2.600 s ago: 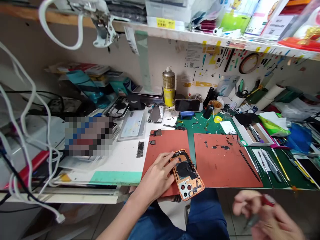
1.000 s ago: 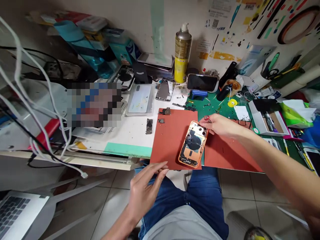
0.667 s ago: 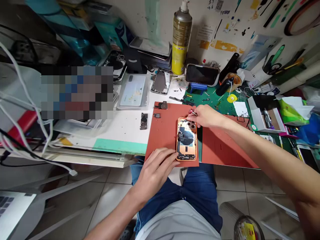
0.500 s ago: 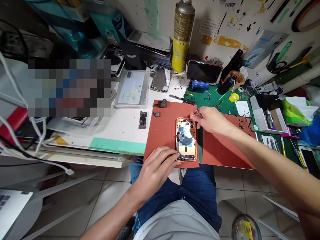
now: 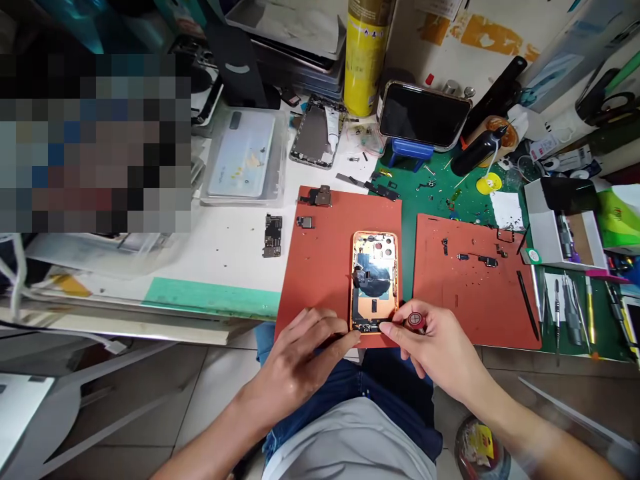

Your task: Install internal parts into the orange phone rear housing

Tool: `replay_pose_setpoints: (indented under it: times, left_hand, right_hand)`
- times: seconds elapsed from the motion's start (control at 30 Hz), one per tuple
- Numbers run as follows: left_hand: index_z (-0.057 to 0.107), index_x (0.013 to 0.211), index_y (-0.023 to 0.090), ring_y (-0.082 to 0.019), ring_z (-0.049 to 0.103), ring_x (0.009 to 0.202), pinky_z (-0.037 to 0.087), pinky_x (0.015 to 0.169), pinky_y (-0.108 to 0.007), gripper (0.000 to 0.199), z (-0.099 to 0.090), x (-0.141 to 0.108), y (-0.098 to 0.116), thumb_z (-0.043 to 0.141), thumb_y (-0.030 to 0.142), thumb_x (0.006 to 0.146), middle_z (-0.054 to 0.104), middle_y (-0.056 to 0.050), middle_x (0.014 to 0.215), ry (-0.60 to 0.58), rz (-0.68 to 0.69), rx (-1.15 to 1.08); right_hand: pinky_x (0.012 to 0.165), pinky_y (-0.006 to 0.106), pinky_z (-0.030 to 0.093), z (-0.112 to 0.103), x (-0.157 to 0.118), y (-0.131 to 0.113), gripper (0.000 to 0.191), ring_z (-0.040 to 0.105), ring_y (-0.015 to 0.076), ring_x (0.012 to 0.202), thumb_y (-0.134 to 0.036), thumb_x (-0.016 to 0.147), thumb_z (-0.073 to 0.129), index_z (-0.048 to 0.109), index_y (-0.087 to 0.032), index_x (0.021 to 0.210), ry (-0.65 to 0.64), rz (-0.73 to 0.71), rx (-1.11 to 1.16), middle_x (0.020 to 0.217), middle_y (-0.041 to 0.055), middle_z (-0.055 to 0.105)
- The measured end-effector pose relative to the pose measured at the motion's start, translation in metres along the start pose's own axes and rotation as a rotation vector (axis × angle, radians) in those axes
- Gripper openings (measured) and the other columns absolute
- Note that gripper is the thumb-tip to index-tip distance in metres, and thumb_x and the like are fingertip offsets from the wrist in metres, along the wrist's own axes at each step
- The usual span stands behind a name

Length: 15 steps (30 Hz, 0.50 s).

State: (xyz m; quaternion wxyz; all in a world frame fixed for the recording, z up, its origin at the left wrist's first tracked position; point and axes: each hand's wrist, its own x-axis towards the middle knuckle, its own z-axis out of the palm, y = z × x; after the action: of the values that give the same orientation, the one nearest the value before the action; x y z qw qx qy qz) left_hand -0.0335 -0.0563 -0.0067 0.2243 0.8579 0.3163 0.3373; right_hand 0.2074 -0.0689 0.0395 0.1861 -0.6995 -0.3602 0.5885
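Note:
An opened phone housing (image 5: 376,307) with an orange frame lies on the left red-brown mat, its inside facing up. My left hand (image 5: 305,350) is closed on its lower left corner, thumb along the bottom edge and fingers by the left side. At the lower right corner is my right hand (image 5: 437,343), fingers closed round a small screwdriver (image 5: 415,321) with a red round cap. My right thumb touches the bottom of the housing; the screwdriver's tip is hidden. A camera module (image 5: 320,196) and a smaller metal part (image 5: 305,222) lie on the mat's upper left.
A logic board (image 5: 273,235) lies on the white tabletop to the left. The right mat (image 5: 470,307) carries small parts and a black stick. Tweezers and tools (image 5: 570,307) lie beyond it. Behind stand a propped phone (image 5: 425,115) and a yellow spray can (image 5: 367,67).
My right hand has moved from the top of the phone housing down to its lower right corner, still with the screwdriver. My left hand stays at the lower left. The view has shifted closer.

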Motion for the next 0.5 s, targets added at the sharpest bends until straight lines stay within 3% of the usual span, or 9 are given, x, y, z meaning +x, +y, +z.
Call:
replay_pose_setpoints:
  times: [0.17,0.5]
  left_hand:
    - [0.07,0.131,0.018,-0.021,0.065,0.096,0.055,0.081,-0.036,0.036,0.0009,0.0006,-0.0005,0.069,0.001,0.1,0.073,-0.006,0.106,0.011,0.011,-0.001]
    - [0.072,0.129,0.016,-0.022,0.064,0.097,0.054,0.081,-0.037,0.035,0.0039,0.0001,-0.0043,0.07,-0.001,0.098,0.073,-0.007,0.105,0.032,0.031,-0.019]
  right_hand:
    - [0.05,0.027,0.034,0.0057,0.0041,-0.0016,0.037,0.046,0.0115,0.047,-0.056,0.082,0.074,0.058,-0.024,0.073,0.043,-0.045,-0.024,0.056,-0.0063,0.052]
    - [0.051,0.027,0.034,0.0039,0.0064,-0.0022,0.036,0.046,0.0125,0.05,-0.052,0.084,0.076,0.057,-0.025,0.07,-0.011,-0.053,0.003,0.056,-0.0062,0.051]
